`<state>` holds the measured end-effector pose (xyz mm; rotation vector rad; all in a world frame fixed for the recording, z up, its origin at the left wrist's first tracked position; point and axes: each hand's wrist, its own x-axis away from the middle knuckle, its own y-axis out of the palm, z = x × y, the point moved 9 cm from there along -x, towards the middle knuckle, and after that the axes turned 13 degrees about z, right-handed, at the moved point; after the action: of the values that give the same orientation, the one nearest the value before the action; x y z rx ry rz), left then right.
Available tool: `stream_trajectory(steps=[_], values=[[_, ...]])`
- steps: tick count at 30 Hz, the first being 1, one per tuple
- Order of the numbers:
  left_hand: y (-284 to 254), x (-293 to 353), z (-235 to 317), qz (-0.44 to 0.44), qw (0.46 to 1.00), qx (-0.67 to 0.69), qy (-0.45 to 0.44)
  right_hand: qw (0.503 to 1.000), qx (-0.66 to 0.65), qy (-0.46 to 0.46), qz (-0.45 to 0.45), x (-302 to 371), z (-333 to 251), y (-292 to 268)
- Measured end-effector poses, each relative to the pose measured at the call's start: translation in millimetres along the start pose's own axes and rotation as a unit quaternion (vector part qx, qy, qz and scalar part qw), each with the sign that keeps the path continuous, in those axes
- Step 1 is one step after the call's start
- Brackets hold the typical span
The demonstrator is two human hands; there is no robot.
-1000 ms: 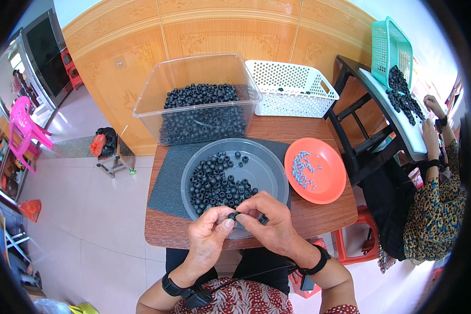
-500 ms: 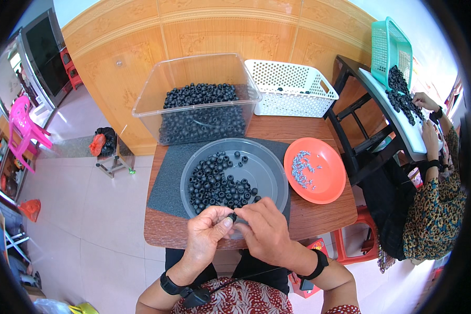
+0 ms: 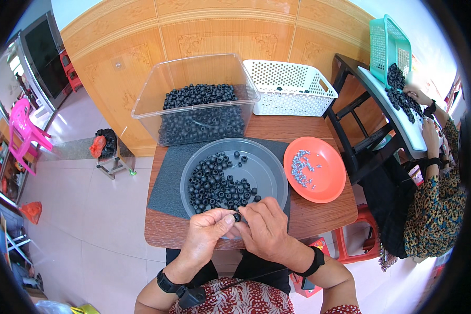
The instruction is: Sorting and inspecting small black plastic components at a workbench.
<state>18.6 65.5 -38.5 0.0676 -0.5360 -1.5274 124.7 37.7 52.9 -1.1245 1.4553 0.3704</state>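
Over the near rim of a grey round basin (image 3: 271,178), my left hand (image 3: 208,230) pinches one round black bead (image 3: 237,217) between thumb and fingers, its hole partly showing. My right hand (image 3: 266,228) is closed right beside that bead, its fingertips drawn together. Whatever is between the right fingertips is hidden or too small to name. Many loose black beads (image 3: 214,183) lie in the left and middle of the basin. To its right, an orange plate (image 3: 329,180) carries small shiny silvery pieces (image 3: 301,166).
Behind the basin stand a clear plastic bin (image 3: 146,112) of black beads and a white perforated basket (image 3: 293,104). A dark mat (image 3: 167,178) lies beneath the basin on the wooden table (image 3: 162,230). At right, another person (image 3: 434,214) handles black pieces beside a green basket (image 3: 384,52).
The bead in my left fingers has turned and shows more of its hole. My right fingertips have shifted slightly. At right, the other person's far hand has moved left toward the pile.
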Motion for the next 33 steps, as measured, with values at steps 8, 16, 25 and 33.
stream_trajectory(steps=[8,16,25,33], values=[[4.7,1.7,6.6,0.013,0.998,-0.024,0.058,0.998,-0.063,-0.026,0.005,-3.3,-3.8,1.5],[10.4,-1.1,9.8,0.0,0.996,-0.069,0.05,0.997,-0.065,-0.04,0.014,-0.4,6.8,1.9],[-22.6,-22.3,41.2,0.045,0.964,-0.187,0.181,0.986,0.127,0.062,0.087,-98.3,144.2,-45.6],[26.0,-12.9,38.7,-0.084,0.812,-0.479,0.323,0.914,0.394,0.097,-0.008,-149.0,280.7,-36.2]])
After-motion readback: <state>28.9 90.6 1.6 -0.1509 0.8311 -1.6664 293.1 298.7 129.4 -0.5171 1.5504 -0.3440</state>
